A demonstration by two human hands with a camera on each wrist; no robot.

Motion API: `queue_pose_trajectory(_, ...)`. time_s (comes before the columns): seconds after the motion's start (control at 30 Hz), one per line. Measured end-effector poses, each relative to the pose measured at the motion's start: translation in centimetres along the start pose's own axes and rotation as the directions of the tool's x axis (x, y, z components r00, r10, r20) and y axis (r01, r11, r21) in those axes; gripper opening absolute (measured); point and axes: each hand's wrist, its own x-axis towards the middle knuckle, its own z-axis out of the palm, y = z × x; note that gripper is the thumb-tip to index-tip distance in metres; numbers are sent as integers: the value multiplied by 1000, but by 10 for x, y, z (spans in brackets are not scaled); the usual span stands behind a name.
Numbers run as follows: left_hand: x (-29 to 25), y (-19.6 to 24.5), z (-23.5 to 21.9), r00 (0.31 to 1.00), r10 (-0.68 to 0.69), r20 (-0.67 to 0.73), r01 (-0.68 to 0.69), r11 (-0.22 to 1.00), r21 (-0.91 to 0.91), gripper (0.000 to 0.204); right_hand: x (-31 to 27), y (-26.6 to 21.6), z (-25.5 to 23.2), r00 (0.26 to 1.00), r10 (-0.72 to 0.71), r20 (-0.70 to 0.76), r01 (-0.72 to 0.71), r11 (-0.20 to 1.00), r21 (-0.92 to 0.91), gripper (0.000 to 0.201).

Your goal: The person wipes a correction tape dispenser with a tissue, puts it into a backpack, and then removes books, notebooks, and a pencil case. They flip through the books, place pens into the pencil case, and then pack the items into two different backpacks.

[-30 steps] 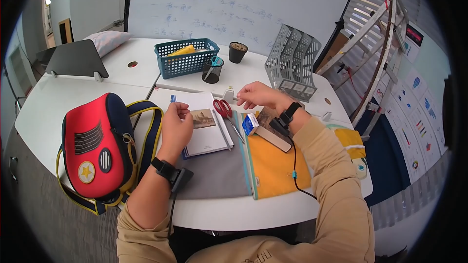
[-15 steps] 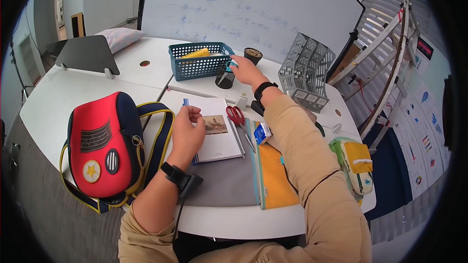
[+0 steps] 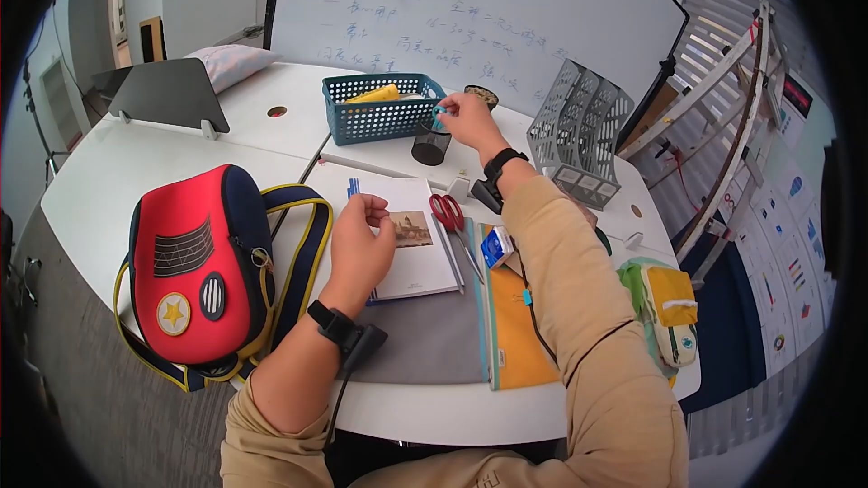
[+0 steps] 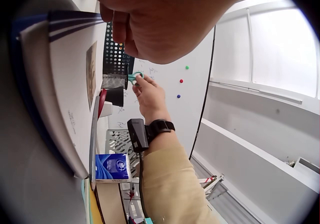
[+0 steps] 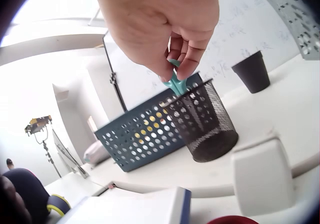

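Pinching teal scissors (image 5: pixel 177 86) between fingers of right hand (image 3: pixel 475 121), upper middle of the frame, partly inside black mesh cup (image 3: pixel 431 146), with fingers of left hand (image 3: pixel 362 244) loosely bent, near white book (image 3: pixel 414 273), maybe touching.

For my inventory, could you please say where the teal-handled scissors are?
In the right wrist view, just right of centre, the right hand pinches the scissors at the rim of the black mesh cylindrical cup.
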Motion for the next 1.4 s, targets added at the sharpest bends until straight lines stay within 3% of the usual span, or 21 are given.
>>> queue_pose_trajectory(0.1,1,-4,2,1000,-1,-12,1,1000,-11,22,-11,-19,-33,991,-13,-133,46,968,246,28)
queue_pose_trajectory(0.13,1,-3,2,1000,3,-12,-3,1000,-11,22,-17,-19,-45,992,-14,-126,58,934,353,27)
queue_pose_trajectory(0.23,0,-1,0,1000,13,4,-14,1000,3,21,-77,-64,-105,1000,10,-21,-1,921,391,28)
queue_pose_trajectory(0.33,-1,0,5,1000,14,21,-14,1000,-11,20,-139,-71,-126,998,-23,55,5,952,305,26)
queue_pose_trajectory(0.37,-1,1,5,999,14,31,-13,1000,-13,19,-162,-87,-131,996,31,86,-50,972,228,25)
queue_pose_trajectory(0.53,-3,1,4,998,45,50,-46,999,16,19,-247,-72,-132,979,43,198,-132,876,464,43)
queue_pose_trajectory(0.63,-3,-3,7,996,64,61,-63,998,-14,20,-277,-76,-157,963,-79,258,72,997,39,62)
queue_pose_trajectory(0.67,-5,-3,8,995,62,80,-63,998,4,20,-286,-73,-155,940,53,338,-78,995,61,74)
queue_pose_trajectory(0.77,-12,9,12,989,83,121,-86,996,19,17,-296,-43,-135,941,-113,319,61,984,167,74)
queue_pose_trajectory(0.8,-14,11,14,987,82,136,-85,996,13,16,-293,-40,-131,930,-72,361,12,986,167,72)
queue_pose_trajectory(0.9,-21,19,19,978,73,198,-83,996,41,17,-295,-40,-120,956,-10,294,-59,973,223,73)
queue_pose_trajectory(0.97,-24,24,19,961,105,256,-119,992,40,23,-295,-40,-111,971,11,237,-135,847,514,74)
queue_pose_trajectory(1.1,-34,35,27,882,238,407,-207,971,-119,45,-302,-45,-96,976,-4,220,-200,400,895,74)
queue_pose_trajectory(1.13,-38,39,30,857,268,440,-212,962,-174,51,-303,-47,-94,973,-9,232,-212,371,904,74)
queue_pose_trajectory(1.27,-49,39,42,806,116,580,65,957,-282,64,-305,-54,-92,962,-38,269,-249,267,931,72)
queue_pose_trajectory(1.37,-48,32,47,815,195,545,-72,968,-239,67,-310,-49,-89,942,-20,336,-325,210,922,63)
queue_pose_trajectory(1.4,-48,31,48,816,269,512,-185,960,-209,69,-312,-45,-87,930,-9,367,-358,196,913,59)
